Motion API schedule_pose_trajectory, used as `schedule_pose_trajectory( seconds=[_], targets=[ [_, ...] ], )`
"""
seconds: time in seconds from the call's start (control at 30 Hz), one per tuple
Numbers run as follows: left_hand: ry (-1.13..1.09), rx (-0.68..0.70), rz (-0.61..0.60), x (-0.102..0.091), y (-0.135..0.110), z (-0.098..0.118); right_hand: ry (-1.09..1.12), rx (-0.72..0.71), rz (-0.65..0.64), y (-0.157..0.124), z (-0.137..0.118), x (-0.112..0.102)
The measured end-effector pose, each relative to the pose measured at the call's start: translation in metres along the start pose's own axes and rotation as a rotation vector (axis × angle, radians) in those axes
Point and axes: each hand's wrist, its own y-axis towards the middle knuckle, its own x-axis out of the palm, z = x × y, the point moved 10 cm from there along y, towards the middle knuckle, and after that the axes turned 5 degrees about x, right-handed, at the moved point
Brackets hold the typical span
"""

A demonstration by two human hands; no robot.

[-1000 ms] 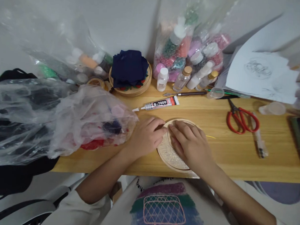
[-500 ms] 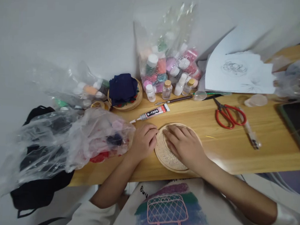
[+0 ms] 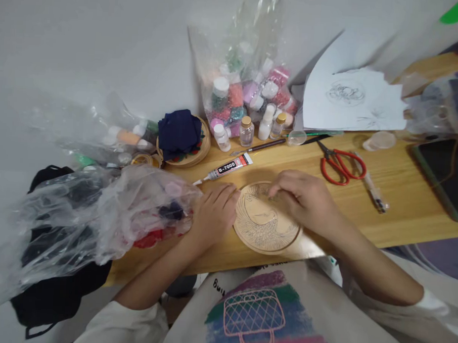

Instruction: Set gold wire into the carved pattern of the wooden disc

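Right hand (image 3: 306, 201) now at disc (image 3: 263, 227) rim

Home craft desk: bead bottles (image 3: 240, 98), glue tube (image 3: 225, 168), scissors (image 3: 341, 164).

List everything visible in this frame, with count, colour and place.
wooden disc: one, pale, line-drawn, near table edge
glue tube: one, clear, behind the disc
scissors: one, red handles, right of the disc
small bottles: four, clear or white, at the wall
bead bag: one, clear, pink and green contents, behind the bottles
hoop with cloth: one, wood and dark blue, left of the bottles
paper sheets: several, white, sketched, back right
plastic bag: one large, clear, table's left end
table: one, light wood
left hand: one, resting at the disc's left rim
right hand: one, fingertips on the disc's upper part
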Motion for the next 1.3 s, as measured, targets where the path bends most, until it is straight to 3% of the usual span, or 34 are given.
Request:
schedule_pose_trajectory(
  seconds=[0.1,0.3,0.47,0.83,1.3],
  targets=[
    [-0.004,0.074,-0.005,0.005,0.0,-0.003,0.069,0.039,0.072,0.009,0.004,-0.008],
    [-0.025,0.144,0.023,0.009,-0.001,-0.003,0.218,0.205,0.111,0.013,0.033,0.009],
    [0.006,0.172,0.076,0.004,-0.003,-0.001,0.248,0.27,0.147,0.009,0.045,0.008],
    [-0.039,0.176,0.007,0.011,-0.005,-0.003,0.189,0.285,0.09,0.005,0.042,0.015],
    [-0.013,0.182,0.007,0.008,-0.002,-0.001,0.189,0.239,0.038,0.006,0.034,0.022]
  ],
)
